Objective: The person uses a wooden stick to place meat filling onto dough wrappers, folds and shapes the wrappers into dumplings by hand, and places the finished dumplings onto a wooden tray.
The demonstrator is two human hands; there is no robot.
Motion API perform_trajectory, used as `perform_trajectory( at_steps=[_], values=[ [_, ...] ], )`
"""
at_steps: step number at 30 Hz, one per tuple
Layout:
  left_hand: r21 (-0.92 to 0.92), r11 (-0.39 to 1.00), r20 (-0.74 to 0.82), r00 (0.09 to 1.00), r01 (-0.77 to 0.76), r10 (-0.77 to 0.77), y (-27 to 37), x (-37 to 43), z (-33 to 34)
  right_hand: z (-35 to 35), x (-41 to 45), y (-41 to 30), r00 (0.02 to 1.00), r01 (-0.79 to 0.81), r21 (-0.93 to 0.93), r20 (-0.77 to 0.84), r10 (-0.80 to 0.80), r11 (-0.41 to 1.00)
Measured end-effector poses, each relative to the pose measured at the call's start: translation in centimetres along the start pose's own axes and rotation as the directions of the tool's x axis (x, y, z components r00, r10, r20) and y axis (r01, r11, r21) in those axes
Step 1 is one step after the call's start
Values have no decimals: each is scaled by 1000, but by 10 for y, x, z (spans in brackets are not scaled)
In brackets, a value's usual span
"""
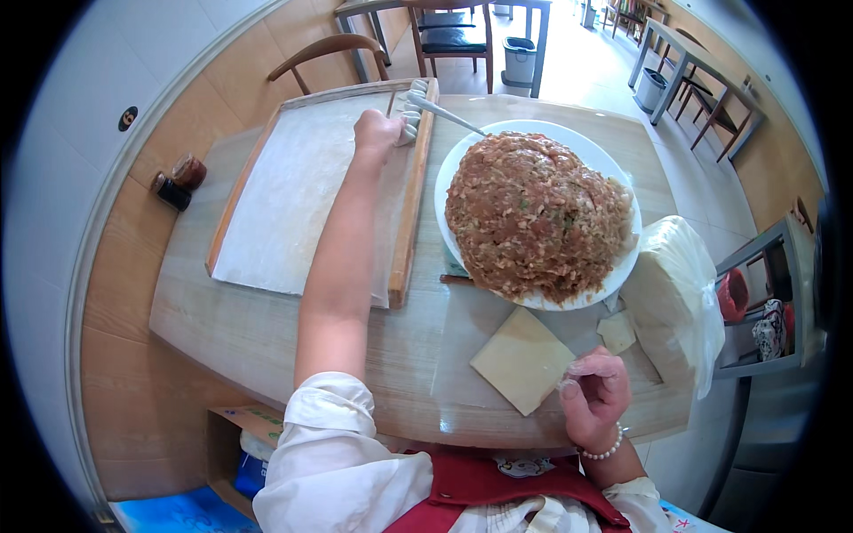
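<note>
My left hand (380, 135) reaches to the far right corner of a wood-framed tray (293, 180) lined with white, its fingers at a folded dumpling (406, 133) at the near end of a row. Whether the fingers still grip it is hard to tell. A large mound of minced meat filling (540, 213) fills a white plate (448, 230), and a metal utensil handle (446, 116) sticks out of it towards the tray. My right hand (595, 393), fingers curled, is beside the right corner of a stack of square dough wrappers (523, 360). Nothing clearly shows in its fingers.
A white plastic bag (670, 300) stands right of the plate, near a dough piece (617, 331). Two jars (180, 180) sit at the table's left edge. An open cardboard box (230, 446) is below left. Chairs (453, 40) and other tables stand beyond.
</note>
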State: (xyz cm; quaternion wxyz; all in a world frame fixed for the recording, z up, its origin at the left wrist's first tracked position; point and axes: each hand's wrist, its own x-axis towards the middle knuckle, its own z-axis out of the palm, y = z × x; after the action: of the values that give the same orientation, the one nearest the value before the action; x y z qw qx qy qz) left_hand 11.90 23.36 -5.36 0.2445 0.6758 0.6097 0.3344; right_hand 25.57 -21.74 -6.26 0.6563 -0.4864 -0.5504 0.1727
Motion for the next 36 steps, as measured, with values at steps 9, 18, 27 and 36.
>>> perform_trajectory(
  at_steps=[9, 18, 27, 36],
  values=[
    [-142, 975, 91, 983, 170, -158, 2, 4, 14, 1, 1, -6, 1000, -2, -32, 18, 2, 999],
    [-336, 936, 156, 986, 100, -50, 3, -68, -85, -2, -5, 0, 941, -327, 46, -82, 330, 944],
    [-59, 496, -76, 499, -867, 863, 68, -267, -102, -14, -41, 1, 977, 173, -518, 199, -78, 838],
    [280, 260, -228, 199, -924, 953, 78, -274, -54, -12, -43, 9, 957, 286, -579, 207, -201, 763]
  ],
)
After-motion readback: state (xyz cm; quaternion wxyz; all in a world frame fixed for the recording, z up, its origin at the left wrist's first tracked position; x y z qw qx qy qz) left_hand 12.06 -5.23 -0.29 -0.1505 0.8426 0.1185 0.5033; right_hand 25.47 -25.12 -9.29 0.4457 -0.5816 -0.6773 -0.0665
